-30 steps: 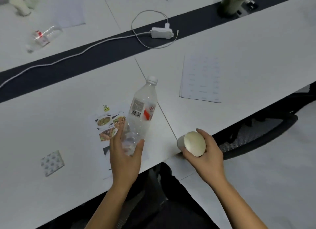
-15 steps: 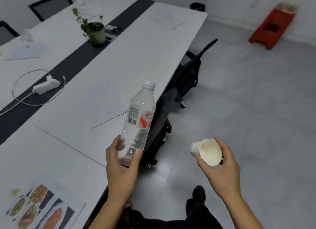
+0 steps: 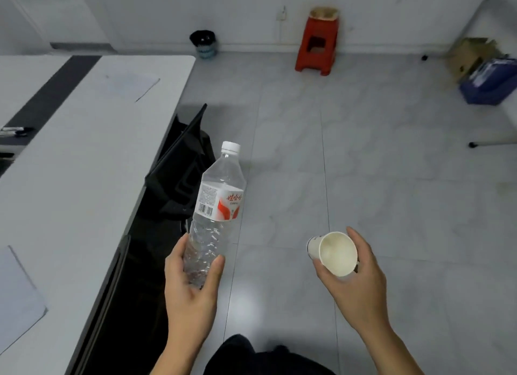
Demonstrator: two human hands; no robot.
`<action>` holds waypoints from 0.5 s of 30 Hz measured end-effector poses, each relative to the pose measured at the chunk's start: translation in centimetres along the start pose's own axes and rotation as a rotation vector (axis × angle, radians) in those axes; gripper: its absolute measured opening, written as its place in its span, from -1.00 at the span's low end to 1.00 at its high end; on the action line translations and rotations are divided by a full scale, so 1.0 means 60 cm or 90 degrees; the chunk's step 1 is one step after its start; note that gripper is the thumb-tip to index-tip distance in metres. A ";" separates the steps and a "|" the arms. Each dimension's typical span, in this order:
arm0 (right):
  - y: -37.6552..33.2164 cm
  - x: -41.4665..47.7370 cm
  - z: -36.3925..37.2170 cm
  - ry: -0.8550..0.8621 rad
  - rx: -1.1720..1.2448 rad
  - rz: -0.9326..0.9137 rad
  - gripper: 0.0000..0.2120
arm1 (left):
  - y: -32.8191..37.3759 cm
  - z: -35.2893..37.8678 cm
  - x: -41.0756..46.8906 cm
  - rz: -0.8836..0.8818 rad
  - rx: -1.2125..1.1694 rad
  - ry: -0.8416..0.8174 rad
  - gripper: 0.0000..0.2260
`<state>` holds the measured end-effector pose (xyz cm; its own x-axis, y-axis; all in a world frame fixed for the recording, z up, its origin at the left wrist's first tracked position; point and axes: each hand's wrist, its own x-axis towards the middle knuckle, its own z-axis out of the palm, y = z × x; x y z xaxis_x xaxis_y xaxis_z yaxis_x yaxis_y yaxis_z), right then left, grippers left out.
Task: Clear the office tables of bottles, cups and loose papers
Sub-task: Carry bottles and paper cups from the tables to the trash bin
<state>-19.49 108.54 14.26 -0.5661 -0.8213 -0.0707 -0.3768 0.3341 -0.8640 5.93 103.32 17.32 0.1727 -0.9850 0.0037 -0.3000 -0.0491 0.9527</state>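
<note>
holding bottle [image 3: 215, 206] and cup [image 3: 334, 253] over floor [image 3: 391, 178] beside table [image 3: 92, 150] edge.

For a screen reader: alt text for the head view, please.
The left hand grips a plastic bottle and the right hand holds an empty paper cup over the floor; a white table stands left, a bin by the wall.

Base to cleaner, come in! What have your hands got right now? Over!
Left hand grips clear bottle near its base. Right hand holds paper cup, mouth toward camera. Both over floor. Black chair beside table, left of bottle.
</note>
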 end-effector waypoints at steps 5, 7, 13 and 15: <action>0.027 0.144 0.004 0.001 -0.008 0.040 -0.25 | -0.008 0.105 0.093 -0.047 0.025 0.005 -0.35; 0.044 0.209 0.014 0.005 -0.008 0.062 -0.25 | -0.017 0.159 0.142 -0.071 0.023 0.013 -0.34; 0.040 0.482 0.027 -0.018 -0.060 0.069 -0.25 | -0.007 0.356 0.357 -0.106 -0.019 0.023 -0.41; 0.012 0.585 0.018 -0.011 -0.067 0.058 -0.26 | 0.029 0.422 0.440 -0.110 -0.029 0.018 -0.43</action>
<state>-38.86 79.46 10.64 -0.5883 -0.7936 -0.1556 -0.3997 0.4526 -0.7971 -13.76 73.02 11.38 0.2444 -0.9575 -0.1531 -0.2208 -0.2087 0.9527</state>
